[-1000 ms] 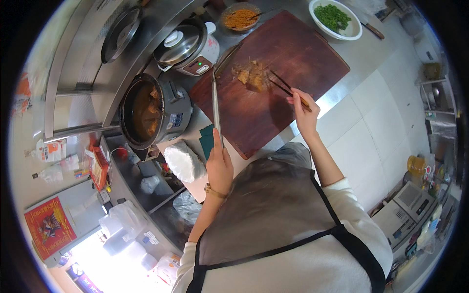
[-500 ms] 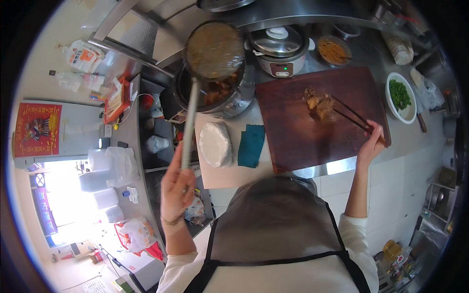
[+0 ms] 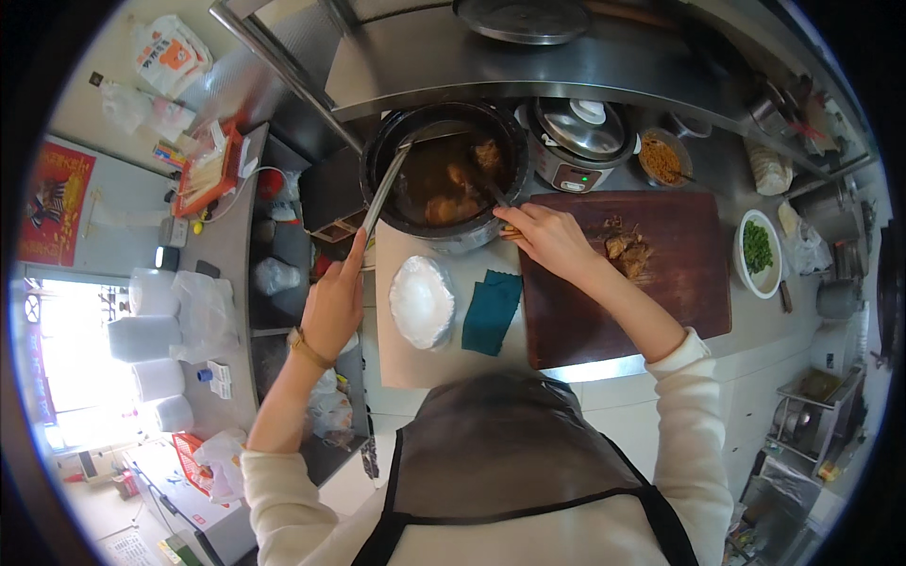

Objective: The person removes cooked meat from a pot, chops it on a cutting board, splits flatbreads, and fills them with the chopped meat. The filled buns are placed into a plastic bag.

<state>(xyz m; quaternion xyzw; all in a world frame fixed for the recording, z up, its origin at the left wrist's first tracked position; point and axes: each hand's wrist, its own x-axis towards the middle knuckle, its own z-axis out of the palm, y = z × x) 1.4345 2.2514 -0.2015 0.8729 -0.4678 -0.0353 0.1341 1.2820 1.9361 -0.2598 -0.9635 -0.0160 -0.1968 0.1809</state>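
A long-handled strainer slants into a dark pot (image 3: 444, 233) of brown broth, its metal handle (image 3: 384, 191) in my closed left hand (image 3: 335, 297). Its basket is mostly under the liquid. My right hand (image 3: 547, 236) is closed at the pot's right rim, around the end of a dark-handled utensil (image 3: 488, 187) whose head is hidden in the broth. Small yellowish tips show beside these fingers; whether they belong to the chopsticks, I cannot tell. Brown chunks of meat (image 3: 444, 208) show in the broth. More cooked pieces (image 3: 628, 255) lie on the wooden cutting board (image 3: 613, 325).
A white-lined bowl (image 3: 421, 304) and a folded teal cloth (image 3: 491, 311) lie before the pot. Behind the board stand a rice cooker (image 3: 580, 141) and a bowl of orange-brown food (image 3: 664, 157). Chopped greens fill a white bowl (image 3: 745, 247) at right. A steel shelf (image 3: 425, 71) overhangs the back.
My left hand has lowered the strainer from above the pot into the broth. My right hand has moved left from the board, where it held chopsticks at the food, to the pot's rim.
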